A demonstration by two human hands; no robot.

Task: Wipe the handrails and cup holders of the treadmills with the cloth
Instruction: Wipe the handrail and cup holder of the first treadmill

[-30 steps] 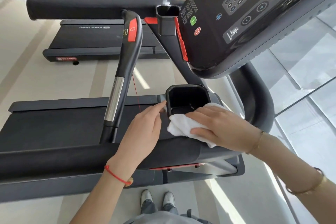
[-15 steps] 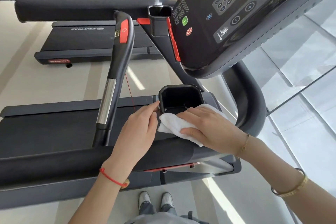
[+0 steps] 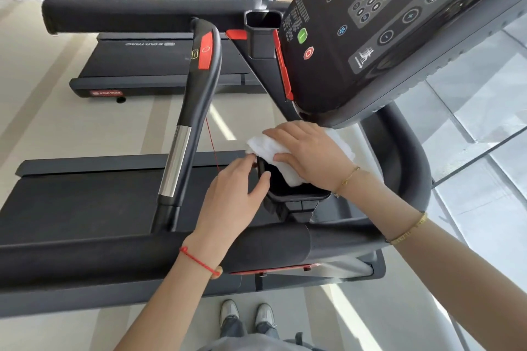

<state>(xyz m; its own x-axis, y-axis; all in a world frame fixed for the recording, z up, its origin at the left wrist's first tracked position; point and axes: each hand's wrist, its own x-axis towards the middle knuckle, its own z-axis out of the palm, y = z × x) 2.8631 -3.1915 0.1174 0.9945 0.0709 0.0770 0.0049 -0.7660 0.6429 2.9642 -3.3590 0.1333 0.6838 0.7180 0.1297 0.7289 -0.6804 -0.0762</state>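
Observation:
A black square cup holder sits under the treadmill console. A white cloth lies over its far rim and dips into the opening. My right hand lies on top of the cloth with fingers spread, its thumb pinching the cloth against the holder's inside. My left hand holds the holder's left wall, thumb on the rim and fingers outside by the cloth's edge. The padded black front handrail runs below both wrists. A curved side handrail bends round on the right.
An upright black and chrome grip with a red pad rises left of the holder. The console overhangs my right hand. A second treadmill with its own cup holder stands behind. Glass panels line the right side.
My right hand carried the cloth from the holder's near rim up to its far rim. My left hand shifted onto the holder's left wall.

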